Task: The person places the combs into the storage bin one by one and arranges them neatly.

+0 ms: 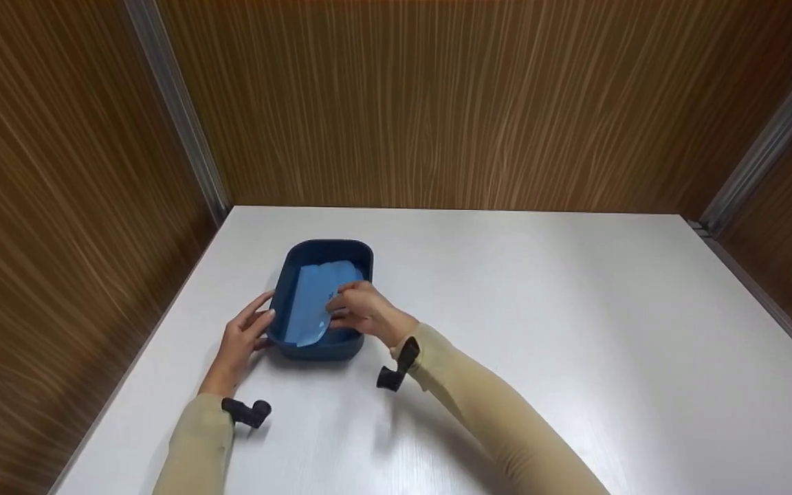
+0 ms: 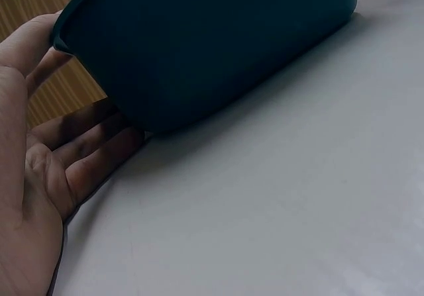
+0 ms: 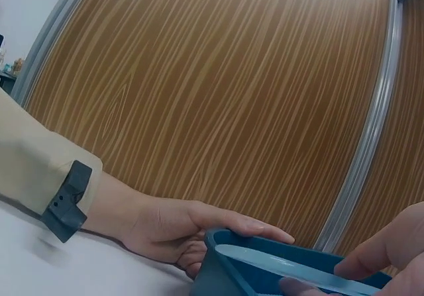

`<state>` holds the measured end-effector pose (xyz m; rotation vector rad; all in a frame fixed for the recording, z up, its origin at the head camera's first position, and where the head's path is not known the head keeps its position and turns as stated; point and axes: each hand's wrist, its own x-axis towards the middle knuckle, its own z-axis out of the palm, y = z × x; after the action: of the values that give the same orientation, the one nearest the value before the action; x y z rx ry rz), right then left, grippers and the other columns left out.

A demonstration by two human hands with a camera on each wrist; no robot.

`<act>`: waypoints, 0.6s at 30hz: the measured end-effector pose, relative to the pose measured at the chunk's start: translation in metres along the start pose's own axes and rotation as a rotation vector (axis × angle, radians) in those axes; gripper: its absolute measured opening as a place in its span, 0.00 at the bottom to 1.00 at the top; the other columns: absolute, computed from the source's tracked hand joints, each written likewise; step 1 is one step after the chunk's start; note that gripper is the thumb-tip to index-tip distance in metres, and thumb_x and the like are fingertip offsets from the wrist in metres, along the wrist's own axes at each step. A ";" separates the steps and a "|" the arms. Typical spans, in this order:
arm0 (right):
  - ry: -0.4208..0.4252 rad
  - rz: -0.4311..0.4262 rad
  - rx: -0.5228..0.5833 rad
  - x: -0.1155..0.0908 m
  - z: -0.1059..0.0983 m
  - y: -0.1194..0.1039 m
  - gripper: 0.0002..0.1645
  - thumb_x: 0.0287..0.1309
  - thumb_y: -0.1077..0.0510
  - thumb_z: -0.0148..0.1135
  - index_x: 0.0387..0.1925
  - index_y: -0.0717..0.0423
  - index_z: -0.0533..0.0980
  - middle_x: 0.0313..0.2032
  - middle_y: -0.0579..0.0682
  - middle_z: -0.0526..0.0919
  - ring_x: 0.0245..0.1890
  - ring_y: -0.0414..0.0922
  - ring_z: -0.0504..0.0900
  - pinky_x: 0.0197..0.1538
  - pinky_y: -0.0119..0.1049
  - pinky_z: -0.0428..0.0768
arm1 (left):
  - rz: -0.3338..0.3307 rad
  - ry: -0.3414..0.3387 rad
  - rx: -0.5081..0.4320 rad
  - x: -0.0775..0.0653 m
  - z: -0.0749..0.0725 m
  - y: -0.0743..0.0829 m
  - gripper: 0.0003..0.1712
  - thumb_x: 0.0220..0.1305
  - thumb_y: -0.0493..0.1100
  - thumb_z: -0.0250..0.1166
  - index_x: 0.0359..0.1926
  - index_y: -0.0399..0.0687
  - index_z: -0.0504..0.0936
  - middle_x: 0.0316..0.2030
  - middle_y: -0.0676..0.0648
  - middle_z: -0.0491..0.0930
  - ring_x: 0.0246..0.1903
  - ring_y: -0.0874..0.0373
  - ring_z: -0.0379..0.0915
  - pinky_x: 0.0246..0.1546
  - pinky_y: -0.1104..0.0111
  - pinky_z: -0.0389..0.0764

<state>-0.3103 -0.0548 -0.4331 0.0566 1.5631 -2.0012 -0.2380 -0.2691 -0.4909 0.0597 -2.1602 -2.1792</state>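
Observation:
A dark blue rounded plastic bin [image 1: 320, 352] stands on the white table, left of centre. My left hand [image 1: 239, 340] holds its left side, thumb at the rim; in the left wrist view, the fingers [image 2: 106, 157] lie against the outer wall down to the base. Inside the bin is a flat, light blue piece [image 1: 315, 295] with a wavy far edge and small dark marks. My right hand [image 1: 365, 311] reaches over the right rim and pinches that piece by its right edge. Side-on in the right wrist view, the light blue piece [image 3: 285, 266] looks thin, slightly tilted near the rim.
The white table [image 1: 540, 330] extends to the right of the bin. Wood-grain panels [image 1: 437, 103] enclose the back and both sides, with metal posts [image 1: 183, 103] at the corners. A black wrist mount [image 1: 399, 368] sticks out from each sleeve.

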 end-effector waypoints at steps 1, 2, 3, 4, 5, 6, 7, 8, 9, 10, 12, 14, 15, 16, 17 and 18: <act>-0.001 -0.005 -0.018 0.001 0.001 0.001 0.36 0.46 0.82 0.54 0.59 0.69 0.57 0.47 0.65 0.67 0.39 0.54 0.75 0.42 0.49 0.78 | 0.000 0.001 0.002 0.000 0.000 0.001 0.29 0.67 0.46 0.57 0.67 0.52 0.64 0.55 0.33 0.70 0.53 0.45 0.69 0.42 0.64 0.77; 0.001 -0.008 -0.037 0.001 0.002 0.001 0.38 0.46 0.82 0.53 0.61 0.70 0.57 0.50 0.66 0.66 0.42 0.55 0.75 0.45 0.49 0.77 | 0.001 0.001 0.002 -0.001 0.000 0.001 0.28 0.67 0.46 0.57 0.67 0.52 0.64 0.56 0.33 0.69 0.54 0.45 0.68 0.43 0.64 0.77; 0.002 -0.010 -0.054 0.002 0.003 0.002 0.39 0.46 0.82 0.54 0.62 0.70 0.57 0.52 0.67 0.65 0.44 0.55 0.74 0.46 0.49 0.76 | 0.004 0.000 0.005 -0.001 0.000 0.002 0.29 0.67 0.46 0.57 0.67 0.51 0.64 0.56 0.33 0.69 0.54 0.45 0.68 0.43 0.64 0.77; 0.004 -0.010 -0.073 0.002 0.003 0.003 0.39 0.47 0.81 0.55 0.62 0.70 0.57 0.54 0.66 0.64 0.46 0.54 0.73 0.47 0.48 0.75 | 0.006 -0.001 0.004 -0.001 0.000 0.001 0.29 0.67 0.46 0.57 0.67 0.51 0.63 0.56 0.33 0.69 0.54 0.44 0.68 0.43 0.64 0.77; 0.003 -0.009 -0.085 0.002 0.003 0.004 0.39 0.48 0.79 0.56 0.63 0.70 0.57 0.55 0.66 0.64 0.48 0.54 0.72 0.48 0.48 0.74 | 0.007 -0.003 0.001 -0.001 0.000 0.000 0.29 0.67 0.46 0.57 0.67 0.51 0.63 0.56 0.32 0.69 0.55 0.44 0.68 0.43 0.64 0.77; -0.002 -0.006 -0.091 0.002 0.002 0.004 0.39 0.49 0.77 0.58 0.63 0.69 0.56 0.56 0.65 0.64 0.50 0.53 0.71 0.49 0.48 0.74 | 0.006 -0.003 -0.003 0.000 0.000 -0.001 0.29 0.67 0.46 0.57 0.67 0.51 0.63 0.56 0.32 0.69 0.55 0.44 0.67 0.43 0.64 0.77; -0.015 -0.001 -0.089 0.002 0.001 0.006 0.39 0.50 0.75 0.60 0.64 0.69 0.56 0.56 0.64 0.65 0.52 0.54 0.71 0.50 0.48 0.74 | 0.004 -0.003 -0.011 0.001 0.000 -0.003 0.29 0.67 0.46 0.57 0.67 0.51 0.63 0.56 0.33 0.69 0.55 0.44 0.68 0.43 0.63 0.77; -0.030 0.008 -0.079 0.002 0.001 0.006 0.40 0.52 0.72 0.61 0.64 0.68 0.55 0.56 0.64 0.66 0.54 0.54 0.70 0.51 0.48 0.73 | 0.006 0.000 -0.011 0.002 0.000 -0.006 0.29 0.67 0.46 0.57 0.67 0.52 0.64 0.56 0.33 0.69 0.54 0.45 0.68 0.43 0.64 0.77; -0.054 0.014 -0.065 0.002 0.000 0.007 0.40 0.54 0.70 0.61 0.65 0.68 0.54 0.56 0.64 0.66 0.55 0.56 0.69 0.51 0.49 0.73 | 0.009 0.004 -0.012 0.004 -0.001 -0.010 0.29 0.66 0.47 0.58 0.67 0.53 0.64 0.55 0.34 0.70 0.54 0.45 0.69 0.42 0.64 0.77; -0.073 0.017 -0.054 0.002 0.000 0.008 0.39 0.56 0.68 0.60 0.65 0.68 0.53 0.56 0.64 0.66 0.56 0.56 0.69 0.51 0.50 0.73 | 0.011 0.008 -0.011 0.006 -0.002 -0.013 0.30 0.66 0.48 0.58 0.67 0.54 0.64 0.55 0.34 0.70 0.54 0.46 0.69 0.42 0.64 0.77; -0.108 0.022 -0.018 0.002 -0.002 0.007 0.39 0.57 0.66 0.60 0.66 0.67 0.53 0.57 0.65 0.66 0.58 0.59 0.67 0.52 0.52 0.72 | 0.009 0.013 -0.003 0.007 -0.003 -0.016 0.30 0.65 0.50 0.59 0.67 0.55 0.64 0.55 0.35 0.70 0.54 0.47 0.69 0.42 0.64 0.77; -0.136 0.022 0.012 0.000 -0.003 0.005 0.38 0.58 0.65 0.59 0.66 0.68 0.52 0.60 0.66 0.64 0.60 0.61 0.65 0.53 0.55 0.70 | 0.006 0.015 0.015 0.008 -0.004 -0.016 0.30 0.65 0.50 0.58 0.67 0.55 0.64 0.55 0.35 0.70 0.54 0.46 0.69 0.42 0.64 0.77; -0.144 0.019 0.018 -0.002 -0.004 0.004 0.38 0.59 0.65 0.58 0.66 0.67 0.53 0.61 0.67 0.63 0.60 0.61 0.64 0.53 0.55 0.70 | 0.002 0.017 0.020 0.009 -0.004 -0.015 0.30 0.65 0.51 0.58 0.67 0.56 0.64 0.55 0.35 0.70 0.54 0.46 0.69 0.42 0.64 0.77; -0.148 0.016 0.026 -0.004 -0.006 0.003 0.38 0.59 0.65 0.58 0.66 0.67 0.53 0.61 0.67 0.62 0.60 0.61 0.64 0.52 0.56 0.71 | -0.003 0.018 0.027 0.009 -0.005 -0.014 0.31 0.65 0.51 0.58 0.68 0.56 0.63 0.56 0.35 0.70 0.54 0.46 0.68 0.42 0.65 0.77; -0.159 0.012 0.040 -0.007 -0.008 0.002 0.38 0.59 0.64 0.58 0.66 0.67 0.53 0.62 0.67 0.61 0.61 0.62 0.63 0.52 0.55 0.71 | -0.007 0.019 0.031 0.009 -0.005 -0.013 0.31 0.65 0.51 0.58 0.68 0.56 0.63 0.56 0.36 0.70 0.54 0.46 0.68 0.42 0.65 0.77; -0.168 0.007 0.054 -0.010 -0.010 0.001 0.37 0.60 0.64 0.58 0.66 0.68 0.54 0.62 0.68 0.61 0.60 0.62 0.64 0.52 0.55 0.71 | -0.009 0.019 0.035 0.010 -0.005 -0.012 0.31 0.66 0.50 0.58 0.68 0.56 0.63 0.56 0.35 0.69 0.54 0.46 0.68 0.42 0.65 0.77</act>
<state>-0.3043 -0.0416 -0.4333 -0.0832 1.4013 -1.9883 -0.2474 -0.2751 -0.5032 0.0922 -2.1916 -2.1369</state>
